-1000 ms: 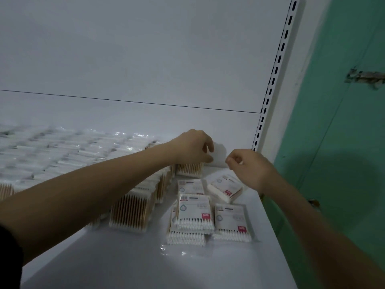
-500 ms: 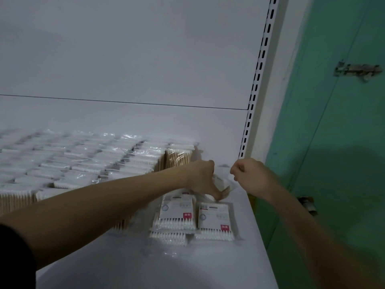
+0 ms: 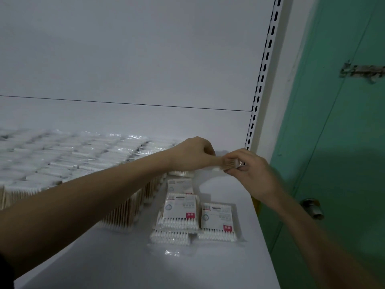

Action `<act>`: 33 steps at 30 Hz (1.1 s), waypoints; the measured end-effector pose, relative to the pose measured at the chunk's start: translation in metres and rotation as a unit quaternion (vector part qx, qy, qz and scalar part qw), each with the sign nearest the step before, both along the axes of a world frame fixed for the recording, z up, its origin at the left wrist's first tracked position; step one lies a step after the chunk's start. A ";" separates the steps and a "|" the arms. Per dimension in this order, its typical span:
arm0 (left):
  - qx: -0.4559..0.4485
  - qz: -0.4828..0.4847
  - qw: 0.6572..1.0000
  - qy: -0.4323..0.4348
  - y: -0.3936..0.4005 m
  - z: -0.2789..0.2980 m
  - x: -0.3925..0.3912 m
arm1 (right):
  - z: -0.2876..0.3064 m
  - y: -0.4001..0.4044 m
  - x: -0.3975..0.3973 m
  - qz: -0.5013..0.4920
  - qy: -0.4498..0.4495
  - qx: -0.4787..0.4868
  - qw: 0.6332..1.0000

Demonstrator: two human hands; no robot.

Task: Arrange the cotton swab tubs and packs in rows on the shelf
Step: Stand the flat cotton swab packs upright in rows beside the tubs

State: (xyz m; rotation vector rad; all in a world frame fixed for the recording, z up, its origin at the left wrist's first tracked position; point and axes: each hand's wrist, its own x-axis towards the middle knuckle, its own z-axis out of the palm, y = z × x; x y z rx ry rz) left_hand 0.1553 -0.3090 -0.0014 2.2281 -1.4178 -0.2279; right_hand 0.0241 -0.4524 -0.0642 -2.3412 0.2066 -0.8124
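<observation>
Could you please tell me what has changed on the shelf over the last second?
The loose pack that lay flat near the shelf's back right has been lifted; the left hand and right hand now share a grip on it there. The flat packs in front and the standing rows stayed put.

No text can be read. White label cards w/ a barcode at 11 o'clock and a red square mark at 5 o'clock are seen on the flat cotton swab packs (image 3: 180, 213); print too small.

held pack (image 3: 229, 164) blurred, mostly behind fingers (image 3: 233, 158)
</observation>
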 end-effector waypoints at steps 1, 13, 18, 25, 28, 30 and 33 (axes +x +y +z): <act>-0.021 -0.005 1.000 0.006 0.003 0.003 0.002 | 0.001 0.002 0.002 0.001 0.014 0.040 0.999; -0.068 -0.010 0.994 -0.081 0.040 0.027 0.047 | 0.009 0.035 0.030 0.009 0.158 0.268 0.950; -0.049 0.023 0.992 -0.114 0.046 0.019 0.061 | 0.001 0.061 0.038 -0.038 0.211 0.061 0.975; -0.025 0.037 0.990 -0.137 0.044 0.010 0.076 | -0.007 0.082 0.046 0.030 0.229 0.039 0.972; -0.013 0.035 0.989 -0.140 0.038 0.007 0.077 | -0.003 0.080 0.041 0.046 0.239 0.025 0.969; -0.006 0.028 0.989 -0.145 0.032 0.003 0.076 | 0.000 0.078 0.037 0.055 0.250 0.013 0.966; 0.014 0.018 0.986 -0.163 0.025 -0.004 0.071 | 0.002 0.080 0.034 0.062 0.261 0.014 0.963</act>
